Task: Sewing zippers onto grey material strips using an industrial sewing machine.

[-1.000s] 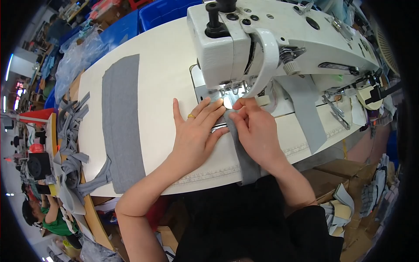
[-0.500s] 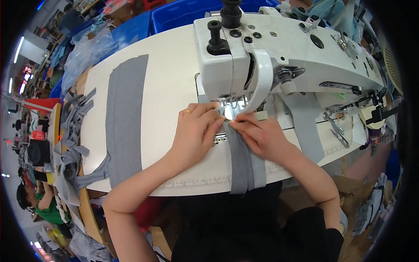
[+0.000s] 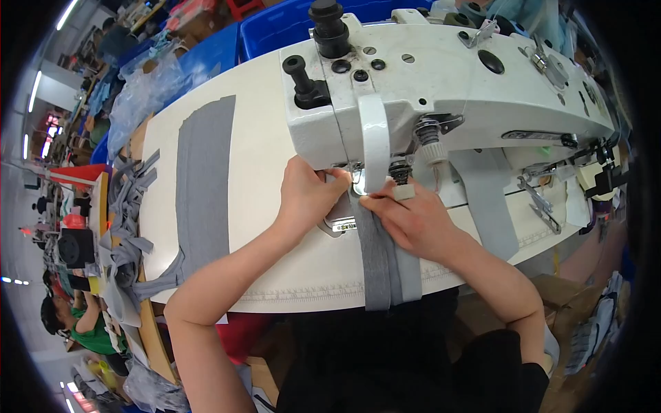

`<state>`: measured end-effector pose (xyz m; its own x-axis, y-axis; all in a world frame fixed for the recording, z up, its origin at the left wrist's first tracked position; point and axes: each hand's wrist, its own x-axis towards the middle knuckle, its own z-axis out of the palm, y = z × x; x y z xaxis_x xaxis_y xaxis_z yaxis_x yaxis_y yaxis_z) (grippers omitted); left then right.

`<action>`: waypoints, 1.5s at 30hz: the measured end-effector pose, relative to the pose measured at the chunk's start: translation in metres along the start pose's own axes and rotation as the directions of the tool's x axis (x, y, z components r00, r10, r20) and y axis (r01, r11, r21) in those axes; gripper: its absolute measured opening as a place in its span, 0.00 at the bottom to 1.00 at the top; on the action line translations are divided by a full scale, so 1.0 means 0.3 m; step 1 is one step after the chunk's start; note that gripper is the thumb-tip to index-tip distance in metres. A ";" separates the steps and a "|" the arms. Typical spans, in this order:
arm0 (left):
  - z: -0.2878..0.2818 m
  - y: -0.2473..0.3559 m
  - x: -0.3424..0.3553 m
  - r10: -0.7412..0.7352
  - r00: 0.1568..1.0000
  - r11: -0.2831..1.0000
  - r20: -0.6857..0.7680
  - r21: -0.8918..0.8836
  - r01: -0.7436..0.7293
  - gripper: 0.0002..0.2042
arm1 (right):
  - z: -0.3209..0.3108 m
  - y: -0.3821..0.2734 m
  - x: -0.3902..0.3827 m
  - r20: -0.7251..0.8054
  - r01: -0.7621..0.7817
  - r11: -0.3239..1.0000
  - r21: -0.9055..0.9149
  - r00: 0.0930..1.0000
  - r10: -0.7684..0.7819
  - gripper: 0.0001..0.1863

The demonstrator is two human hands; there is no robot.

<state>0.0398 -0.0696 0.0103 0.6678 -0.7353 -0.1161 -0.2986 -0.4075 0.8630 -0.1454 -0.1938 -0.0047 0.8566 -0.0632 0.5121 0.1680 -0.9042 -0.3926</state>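
Note:
A white sewing machine [image 3: 475, 89] stands on the pale table. Grey fabric strips [image 3: 375, 261] run from beneath its presser foot [image 3: 359, 180] and hang over the table's near edge. To the left of the foot my left hand [image 3: 306, 199] is closed, thumb and fingertips pinching the cloth beside the needle; the machine head partly covers its fingers. On the right, my right hand [image 3: 413, 219] pinches the strips' top edge just in front of the foot, its fingers bent. The cloth under the fingertips is mostly hidden.
A wide grey fabric piece [image 3: 205, 186] lies flat at the left, with a heap of grey scraps [image 3: 127, 213] beyond it. Thread snips [image 3: 539, 205] and a lighter grey strip [image 3: 485, 199] lie right of the machine. Blue bins [image 3: 275, 27] stand behind. A co-worker [image 3: 82, 320] sits far left.
My left hand has turned and drawn its fingers in closer, partly behind the machine head. My right hand stays at the strips. The whole view has tilted slightly.

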 end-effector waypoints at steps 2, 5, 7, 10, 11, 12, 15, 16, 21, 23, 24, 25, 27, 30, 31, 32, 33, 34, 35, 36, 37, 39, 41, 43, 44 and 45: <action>0.010 -0.009 -0.007 0.026 0.999 1.000 -0.033 -0.004 -0.027 0.06 | -0.001 -0.003 0.000 0.007 0.004 1.000 -0.020 1.000 -0.004 0.20; 0.024 -0.029 -0.008 0.008 0.997 0.998 -0.074 -0.061 -0.012 0.05 | -0.002 -0.007 -0.002 0.030 -0.002 0.999 -0.040 1.000 0.003 0.21; 0.029 -0.026 -0.012 0.028 0.993 0.998 -0.112 -0.057 -0.034 0.05 | -0.002 -0.008 -0.003 0.025 -0.001 0.999 -0.053 1.000 0.003 0.21; 0.035 -0.022 -0.021 0.047 0.986 0.996 -0.159 -0.072 -0.059 0.06 | 0.005 -0.007 -0.007 0.007 0.001 0.998 -0.062 1.000 0.000 0.21; 0.036 -0.031 -0.021 0.048 0.986 0.996 -0.160 -0.071 -0.060 0.06 | 0.006 -0.009 -0.004 0.006 0.002 0.998 -0.062 1.000 -0.001 0.21; 0.038 -0.048 -0.019 0.024 0.985 0.998 -0.173 -0.061 -0.035 0.07 | 0.008 -0.010 0.000 0.004 0.009 0.998 -0.065 1.000 -0.009 0.21; 0.034 -0.051 -0.021 0.019 0.987 0.999 -0.162 -0.047 -0.027 0.08 | 0.007 -0.008 -0.001 0.008 0.009 0.997 -0.077 1.000 -0.009 0.21; 0.028 -0.048 -0.025 0.037 0.989 0.998 -0.141 -0.041 -0.043 0.09 | 0.006 -0.006 -0.003 0.013 0.005 0.997 -0.082 1.000 -0.004 0.21; -0.003 -0.129 -0.102 0.340 0.940 0.940 -0.015 0.009 -0.340 0.13 | 0.007 0.001 -0.003 0.002 -0.004 0.998 -0.057 1.000 0.004 0.21; -0.010 -0.118 -0.139 0.480 0.877 0.876 0.035 0.040 -0.481 0.18 | 0.005 -0.003 -0.007 -0.007 -0.001 0.999 -0.046 1.000 0.001 0.21; -0.016 -0.104 -0.149 0.482 0.876 0.875 0.036 0.043 -0.483 0.18 | 0.001 -0.006 -0.008 0.000 0.000 0.999 -0.054 1.000 0.000 0.21; -0.016 -0.095 -0.151 0.543 0.839 0.819 0.047 0.191 -0.541 0.19 | 0.005 -0.001 -0.010 0.015 -0.004 0.998 -0.061 1.000 0.005 0.21; -0.009 -0.099 -0.151 0.595 0.801 0.744 0.068 0.330 -0.581 0.20 | 0.016 0.006 -0.011 0.021 -0.015 0.999 -0.046 1.000 0.016 0.21; -0.001 -0.092 -0.170 0.575 0.816 0.753 0.060 0.351 -0.556 0.20 | 0.005 -0.006 -0.011 0.007 -0.016 0.999 -0.034 1.000 0.017 0.21; -0.001 -0.088 -0.170 0.586 0.808 0.743 0.055 0.361 -0.564 0.20 | 0.003 -0.009 -0.009 -0.006 -0.016 0.999 -0.031 1.000 0.016 0.21; -0.002 -0.087 -0.171 0.597 0.800 0.733 0.051 0.370 -0.571 0.19 | 0.001 -0.011 -0.008 -0.003 -0.013 1.000 -0.028 1.000 0.013 0.21; -0.003 -0.087 -0.173 0.594 0.803 0.736 0.048 0.371 -0.567 0.19 | 0.000 -0.012 -0.008 0.003 -0.022 0.999 -0.029 1.000 0.023 0.21; -0.004 -0.086 -0.172 0.581 0.812 0.743 0.055 0.370 -0.557 0.19 | -0.003 -0.013 -0.006 0.009 -0.033 0.999 -0.034 0.999 0.033 0.21; -0.004 -0.085 -0.171 0.568 0.820 0.751 0.062 0.369 -0.548 0.19 | -0.003 -0.014 -0.003 0.013 -0.032 0.999 -0.034 0.999 0.032 0.21; -0.004 -0.084 -0.171 0.567 0.822 0.753 0.060 0.368 -0.546 0.19 | -0.004 -0.015 -0.001 0.005 -0.036 0.999 -0.026 0.999 0.036 0.21; -0.005 -0.083 -0.168 0.572 0.818 0.745 0.059 0.380 -0.548 0.19 | -0.003 -0.014 0.002 -0.004 -0.040 0.999 -0.018 0.999 0.040 0.21; -0.004 -0.079 -0.164 0.576 0.815 0.738 0.058 0.391 -0.549 0.19 | 0.000 -0.010 0.005 -0.013 -0.035 0.999 -0.010 0.999 0.034 0.21; -0.003 -0.075 -0.164 0.575 0.816 0.731 0.061 0.410 -0.546 0.19 | 0.003 -0.009 0.006 -0.025 -0.029 1.000 0.000 0.999 0.029 0.20; -0.005 -0.079 -0.162 0.572 0.818 0.731 0.069 0.411 -0.545 0.19 | 0.005 -0.008 0.005 -0.030 -0.026 1.000 0.004 0.999 0.026 0.21; -0.005 -0.079 -0.161 0.569 0.819 0.730 0.077 0.411 -0.546 0.19 | 0.004 -0.008 0.004 -0.030 -0.026 1.000 0.003 0.999 0.026 0.21; -0.004 -0.078 -0.161 0.569 0.818 0.730 0.077 0.410 -0.547 0.19 | 0.004 -0.008 0.004 -0.025 -0.035 0.999 0.006 0.999 0.036 0.21</action>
<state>0.0155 -0.0239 -0.0038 0.3238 -0.8756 0.3583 -0.8628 -0.1178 0.4917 -0.1444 -0.1912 -0.0040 0.8498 -0.1057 0.5163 0.1406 -0.8987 -0.4153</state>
